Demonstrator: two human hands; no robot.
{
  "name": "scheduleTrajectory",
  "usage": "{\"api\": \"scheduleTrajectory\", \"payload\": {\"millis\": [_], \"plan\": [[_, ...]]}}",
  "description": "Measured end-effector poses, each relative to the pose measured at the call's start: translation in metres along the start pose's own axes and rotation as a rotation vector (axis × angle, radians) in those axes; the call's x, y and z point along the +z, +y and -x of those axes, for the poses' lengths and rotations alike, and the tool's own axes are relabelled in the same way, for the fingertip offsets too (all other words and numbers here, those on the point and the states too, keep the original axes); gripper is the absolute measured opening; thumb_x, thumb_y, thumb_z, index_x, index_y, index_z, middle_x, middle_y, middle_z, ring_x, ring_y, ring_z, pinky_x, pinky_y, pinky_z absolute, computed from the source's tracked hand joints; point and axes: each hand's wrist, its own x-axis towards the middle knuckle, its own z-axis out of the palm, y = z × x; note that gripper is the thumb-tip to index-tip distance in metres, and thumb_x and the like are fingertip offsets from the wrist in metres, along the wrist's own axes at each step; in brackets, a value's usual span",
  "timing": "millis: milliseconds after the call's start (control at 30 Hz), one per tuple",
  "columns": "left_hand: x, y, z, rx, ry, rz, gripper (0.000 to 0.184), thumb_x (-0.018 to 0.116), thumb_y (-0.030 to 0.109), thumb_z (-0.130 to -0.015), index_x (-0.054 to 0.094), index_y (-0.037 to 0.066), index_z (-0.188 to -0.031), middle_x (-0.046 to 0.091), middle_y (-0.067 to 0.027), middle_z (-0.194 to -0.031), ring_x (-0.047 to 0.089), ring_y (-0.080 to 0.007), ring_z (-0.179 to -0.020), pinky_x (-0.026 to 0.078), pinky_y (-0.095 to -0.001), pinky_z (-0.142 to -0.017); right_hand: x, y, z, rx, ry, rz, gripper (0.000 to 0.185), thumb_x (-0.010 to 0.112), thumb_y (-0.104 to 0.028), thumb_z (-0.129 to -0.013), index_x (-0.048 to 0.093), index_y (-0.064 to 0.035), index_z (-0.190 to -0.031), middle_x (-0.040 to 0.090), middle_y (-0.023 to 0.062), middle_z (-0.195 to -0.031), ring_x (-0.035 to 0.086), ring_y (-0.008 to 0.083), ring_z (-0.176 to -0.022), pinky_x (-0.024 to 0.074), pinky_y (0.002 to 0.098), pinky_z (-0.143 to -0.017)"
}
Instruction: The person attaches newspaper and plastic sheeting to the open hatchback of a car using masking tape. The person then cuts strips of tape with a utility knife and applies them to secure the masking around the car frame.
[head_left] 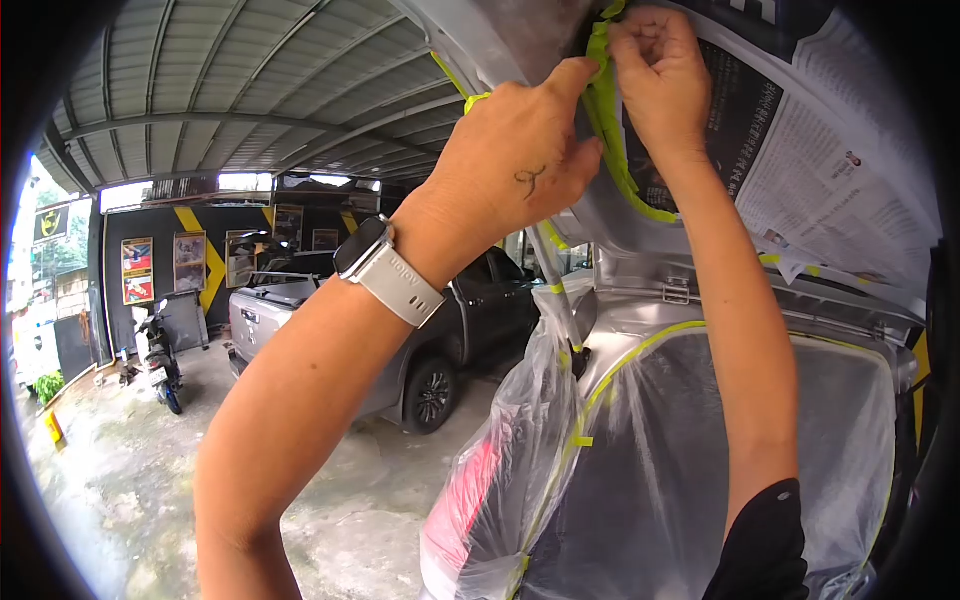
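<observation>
Beneath the silver-grey metal panel (pixel 510 50), a bright yellow-green strip of masking tape (pixel 608 125) runs lengthwise between the hands: the loosely open left hand (pixel 530 150) touches it by index finger; the tightly curled right hand (pixel 665 85) is alongside, its hold unclear.

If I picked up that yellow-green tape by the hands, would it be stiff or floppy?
Probably floppy: the tape bends in a curve and looks crinkled. It's likely very light, since it looks like just a thin strip. It may cling to your fingers too, as its lower part lies close along the newspaper's edge.
</observation>
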Motion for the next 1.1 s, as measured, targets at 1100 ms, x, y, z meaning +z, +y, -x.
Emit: {"api": "scheduleTrajectory", "payload": {"millis": [1100], "plan": [[-0.001,0.0,-0.027,0.035,0.067,-0.274,0.039,0.074,0.017,-0.088,0.068,0.003,-0.123,0.07,-0.0126,-0.07,0.067,-0.0282,-0.058,0.052,-0.037,-0.06,-0.043,0.033,0.048,0.181,-0.173,-0.144,0.041,0.068,-0.004,-0.089,0.065,-0.0138,-0.129,0.066,0.0005,-0.091,0.052,0.0067,-0.06,0.0487,0.0246,-0.061]]}}
